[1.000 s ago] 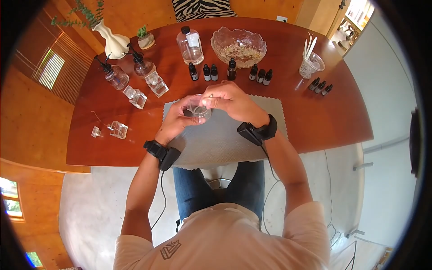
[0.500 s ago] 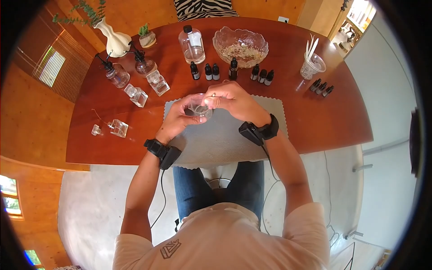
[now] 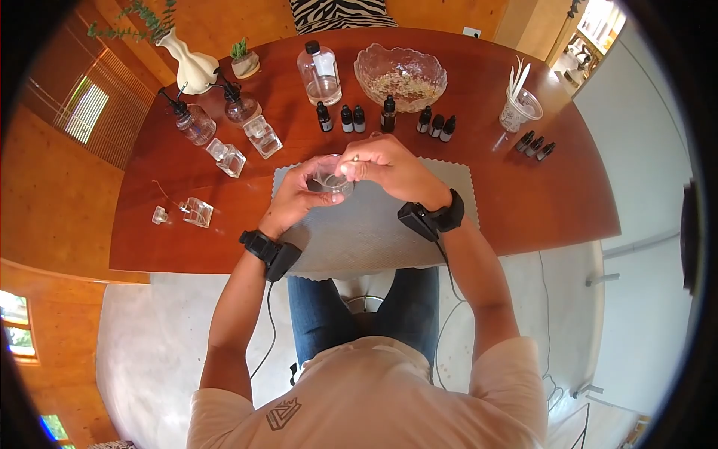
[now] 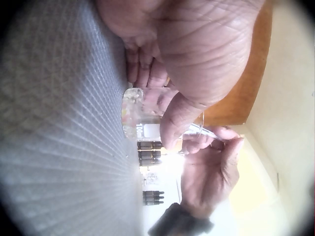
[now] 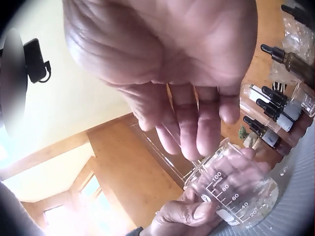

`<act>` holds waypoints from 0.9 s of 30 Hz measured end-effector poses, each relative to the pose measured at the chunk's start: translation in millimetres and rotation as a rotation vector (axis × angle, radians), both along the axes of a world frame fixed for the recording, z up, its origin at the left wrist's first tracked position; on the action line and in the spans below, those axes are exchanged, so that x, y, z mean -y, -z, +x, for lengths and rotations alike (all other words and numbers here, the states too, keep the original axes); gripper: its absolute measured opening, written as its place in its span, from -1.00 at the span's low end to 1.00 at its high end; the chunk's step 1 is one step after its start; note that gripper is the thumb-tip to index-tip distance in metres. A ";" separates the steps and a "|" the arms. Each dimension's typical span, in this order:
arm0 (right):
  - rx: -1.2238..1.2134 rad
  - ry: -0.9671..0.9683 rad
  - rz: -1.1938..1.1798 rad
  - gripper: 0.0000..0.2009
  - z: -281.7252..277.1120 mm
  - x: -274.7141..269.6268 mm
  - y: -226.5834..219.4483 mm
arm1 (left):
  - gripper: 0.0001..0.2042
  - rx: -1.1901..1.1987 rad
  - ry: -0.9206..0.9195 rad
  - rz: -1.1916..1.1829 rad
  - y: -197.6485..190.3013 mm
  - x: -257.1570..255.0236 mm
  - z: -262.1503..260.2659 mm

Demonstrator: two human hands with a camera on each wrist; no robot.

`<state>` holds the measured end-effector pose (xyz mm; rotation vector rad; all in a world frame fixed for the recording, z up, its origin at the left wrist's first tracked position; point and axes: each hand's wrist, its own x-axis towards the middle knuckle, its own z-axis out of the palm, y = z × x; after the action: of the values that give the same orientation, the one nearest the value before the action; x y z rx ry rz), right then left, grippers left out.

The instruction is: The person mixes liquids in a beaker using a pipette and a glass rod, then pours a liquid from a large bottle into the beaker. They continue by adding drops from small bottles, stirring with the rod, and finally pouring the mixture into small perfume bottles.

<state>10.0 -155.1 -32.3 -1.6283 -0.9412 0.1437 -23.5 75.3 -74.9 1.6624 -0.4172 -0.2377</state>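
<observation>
A small glass beaker [image 3: 331,182] stands at the grey mat [image 3: 351,239], its white scale up to 100 facing the right wrist view. My left hand [image 3: 293,198] holds it round the side, thumb on the near wall and fingers behind. Above the rim, my right hand [image 3: 390,168] pinches a thin clear stirring rod [image 4: 206,132] between thumb and fingertips. The rod slants down into the beaker's mouth in the left wrist view. A little clear liquid shows low in the beaker [image 5: 253,196]. In the right wrist view, my fingers hide most of the rod.
Several dark dropper bottles [image 3: 388,116] line the mat's far side, before a large clear bottle [image 3: 321,82] and a glass bowl [image 3: 400,78]. Square glass bottles [image 3: 262,138] and pump bottles [image 3: 196,126] stand left. A cup of white sticks [image 3: 518,112] stands right.
Both hands keep almost the same place and the same holds on beaker and rod. The view has shifted very slightly.
</observation>
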 end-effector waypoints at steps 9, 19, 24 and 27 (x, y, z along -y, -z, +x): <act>0.063 0.098 0.021 -0.79 2.0 -2.8 1.6 | -0.37 0.029 -0.013 0.015 -3.4 0.7 -1.7; 0.081 0.180 0.025 -0.79 3.7 -1.2 3.4 | -0.36 0.033 -0.010 0.001 -2.0 1.5 -1.3; 0.071 0.105 0.046 -0.80 1.9 -4.2 3.0 | -0.35 0.010 0.001 -0.003 -0.6 -0.2 0.1; 0.076 0.091 0.034 -0.81 1.1 -1.4 1.7 | -0.34 0.001 -0.002 -0.018 3.0 -0.1 0.6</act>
<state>11.1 -153.8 -34.0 -1.6515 -0.9203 0.0030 -22.9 75.4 -77.9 1.6450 -0.4175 -0.2313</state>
